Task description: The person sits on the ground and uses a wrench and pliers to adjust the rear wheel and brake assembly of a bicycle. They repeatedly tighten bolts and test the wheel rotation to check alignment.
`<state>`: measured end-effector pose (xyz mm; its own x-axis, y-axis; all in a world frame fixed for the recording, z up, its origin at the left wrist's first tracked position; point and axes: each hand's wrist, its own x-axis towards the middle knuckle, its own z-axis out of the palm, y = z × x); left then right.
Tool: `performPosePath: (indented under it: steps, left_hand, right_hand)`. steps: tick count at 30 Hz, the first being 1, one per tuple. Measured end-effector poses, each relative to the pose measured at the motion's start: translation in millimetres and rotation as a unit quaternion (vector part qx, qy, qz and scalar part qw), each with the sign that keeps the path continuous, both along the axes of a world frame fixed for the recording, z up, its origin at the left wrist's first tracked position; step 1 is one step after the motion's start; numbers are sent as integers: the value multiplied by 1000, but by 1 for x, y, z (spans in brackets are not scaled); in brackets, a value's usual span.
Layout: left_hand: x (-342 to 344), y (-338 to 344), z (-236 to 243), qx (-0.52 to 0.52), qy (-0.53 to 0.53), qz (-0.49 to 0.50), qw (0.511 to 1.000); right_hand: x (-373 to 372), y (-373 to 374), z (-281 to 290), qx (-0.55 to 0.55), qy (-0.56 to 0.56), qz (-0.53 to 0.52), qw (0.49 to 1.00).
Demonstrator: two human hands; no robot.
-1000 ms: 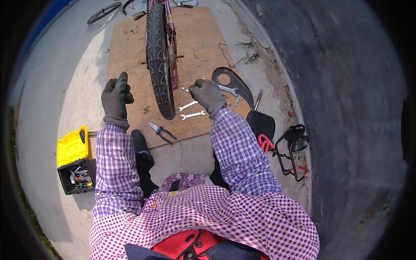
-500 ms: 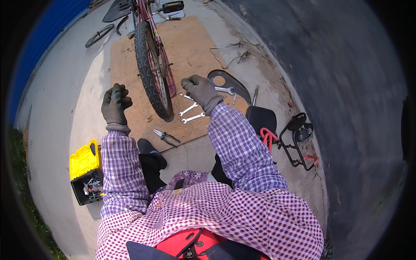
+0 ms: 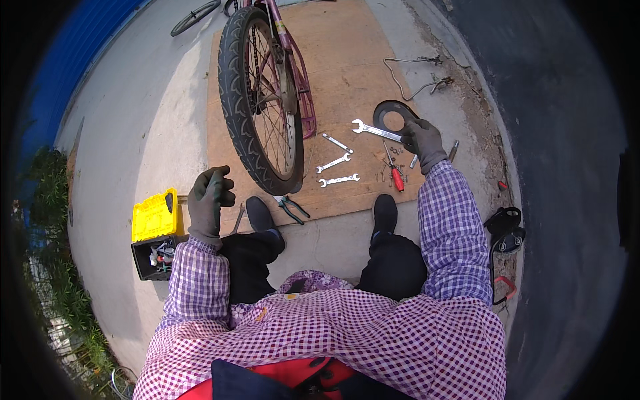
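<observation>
My left hand [image 3: 212, 201], in a dark grey glove, is curled closed left of the bicycle tyre [image 3: 235, 107], with nothing visible in it. My right hand [image 3: 422, 141], also gloved, is curled over one end of a large open-end wrench [image 3: 380, 132]. Whether it grips the wrench or only covers it I cannot tell. Behind that hand lies a dark ring-shaped guard [image 3: 383, 115]. Two smaller wrenches, one being the lower wrench [image 3: 339, 180], and a short metal bar [image 3: 337, 143] lie nearby. A red-handled screwdriver [image 3: 398, 179] rests among small hardware.
A brown board [image 3: 347, 60] lies under the bicycle's pink frame [image 3: 287, 40]. Pliers [image 3: 291, 209] sit by my left shoe. At left stands an open toolbox with a yellow lid [image 3: 155, 217]. A bent metal rod [image 3: 400, 79] and a loose wheel [image 3: 195, 18] are farther off.
The view has shifted, and the bicycle and tools appear larger and farther right. My right hand has moved right, baring the large wrench's left end. The screwdriver and small hardware now show.
</observation>
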<state>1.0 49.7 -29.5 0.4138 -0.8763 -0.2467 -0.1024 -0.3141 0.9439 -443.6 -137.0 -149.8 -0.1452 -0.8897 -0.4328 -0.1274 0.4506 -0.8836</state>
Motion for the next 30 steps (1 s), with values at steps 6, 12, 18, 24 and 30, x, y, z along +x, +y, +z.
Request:
performPosePath:
  steps: [6,12,18,24,30]
  left_hand:
    - [16,-21,-36,32,-22,0,999]
    - [26,-53,-43,154,-66,-1,986]
    - [15,-98,-33,193,-91,46,976]
    - [33,-114,-49,209,-75,64,973]
    - [40,-118,-46,262,-90,30,960]
  right_hand:
    - [-17,-65,-100,8,-84,-90,992]
    - [-36,-96,-170,15,-114,-186,976]
    - [-81,-179,-235,0,124,-269,955]
    - [-92,-216,-263,46,152,-276,948]
    - [-96,-259,-306,-32,42,-289,956]
